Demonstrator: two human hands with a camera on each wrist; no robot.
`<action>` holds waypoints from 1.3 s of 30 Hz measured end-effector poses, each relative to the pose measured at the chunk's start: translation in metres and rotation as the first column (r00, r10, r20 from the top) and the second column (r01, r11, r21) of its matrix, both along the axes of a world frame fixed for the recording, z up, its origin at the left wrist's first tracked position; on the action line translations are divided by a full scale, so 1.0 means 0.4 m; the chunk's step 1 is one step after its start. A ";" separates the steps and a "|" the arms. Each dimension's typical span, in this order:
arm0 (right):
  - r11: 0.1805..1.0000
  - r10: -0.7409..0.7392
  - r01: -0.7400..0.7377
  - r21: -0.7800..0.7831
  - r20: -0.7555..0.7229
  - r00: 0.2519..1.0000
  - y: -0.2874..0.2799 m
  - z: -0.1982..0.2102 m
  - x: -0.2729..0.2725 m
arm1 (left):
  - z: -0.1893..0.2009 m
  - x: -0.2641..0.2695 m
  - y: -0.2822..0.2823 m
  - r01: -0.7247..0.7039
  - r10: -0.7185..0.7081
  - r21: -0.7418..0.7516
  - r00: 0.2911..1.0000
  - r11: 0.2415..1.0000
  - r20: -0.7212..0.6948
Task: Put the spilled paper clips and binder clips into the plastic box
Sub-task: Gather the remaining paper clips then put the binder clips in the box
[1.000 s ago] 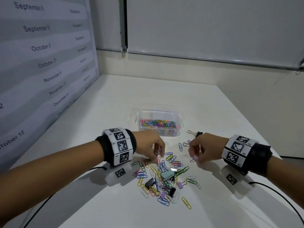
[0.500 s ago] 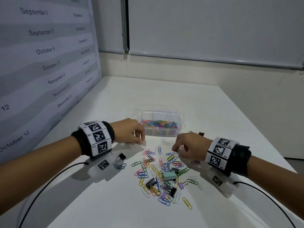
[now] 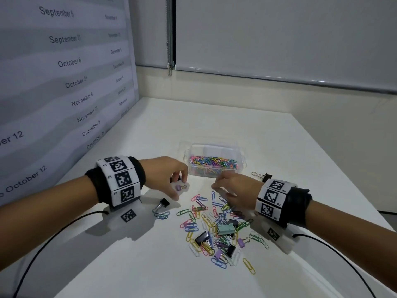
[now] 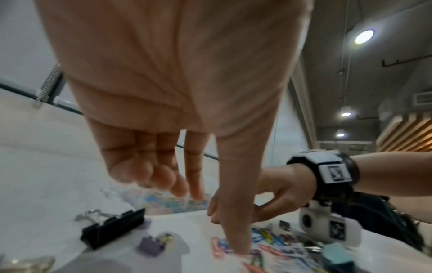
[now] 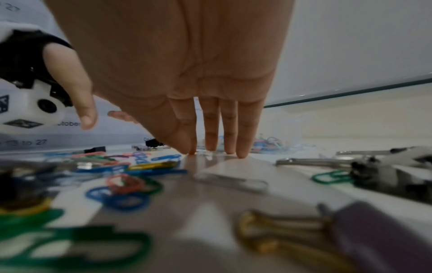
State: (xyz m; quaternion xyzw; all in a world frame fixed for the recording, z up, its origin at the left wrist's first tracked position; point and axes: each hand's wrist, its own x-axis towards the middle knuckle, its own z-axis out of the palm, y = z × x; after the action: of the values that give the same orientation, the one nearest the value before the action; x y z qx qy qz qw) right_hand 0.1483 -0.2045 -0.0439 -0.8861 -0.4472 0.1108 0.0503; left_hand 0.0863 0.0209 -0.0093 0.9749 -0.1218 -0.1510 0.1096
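A clear plastic box (image 3: 241,156) at mid-table holds many coloured paper clips. In front of it lies the spilled pile (image 3: 214,229) of paper clips and binder clips. My left hand (image 3: 171,179) hovers left of the box, fingers relaxed and pointing down, holding nothing in the left wrist view. Under it lie a small purple binder clip (image 3: 180,187) (image 4: 151,245) and a black binder clip (image 4: 112,227). My right hand (image 3: 229,186) sits at the pile's far edge; its straight fingertips (image 5: 242,153) touch the table just before the box.
Another black binder clip (image 3: 163,203) with blue paper clips lies under my left wrist. One more black binder clip (image 3: 263,176) lies right of the box. A calendar board (image 3: 64,82) walls the left side. Cables trail from both wrists.
My left hand left the pile and moved left and back, beside the box; the purple binder clip now shows under it. My right hand shifted left toward the box and lowered its fingertips.
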 end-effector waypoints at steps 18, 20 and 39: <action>0.991 -0.104 0.089 -0.096 -0.170 0.980 -0.086 0.040 -0.022 | -0.083 -0.054 -0.092 -0.020 -0.006 -0.233 0.994 0.972 -0.109; 0.994 -0.111 0.106 -0.036 -0.198 0.974 -0.070 0.031 -0.027 | -0.084 -0.039 -0.121 -0.036 0.005 -0.276 0.994 0.960 -0.109; 0.994 -0.104 0.094 -0.063 -0.186 0.977 0.002 0.035 0.006 | -0.066 -0.015 -0.152 -0.152 0.151 -0.004 0.983 0.988 -0.109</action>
State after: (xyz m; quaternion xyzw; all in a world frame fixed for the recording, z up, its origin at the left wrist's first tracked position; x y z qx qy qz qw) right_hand 0.1506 -0.2038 -0.0301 -0.8937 -0.3927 0.2038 0.0741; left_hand 0.0803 -0.0398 -0.0358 0.9710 -0.0419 -0.1941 0.1334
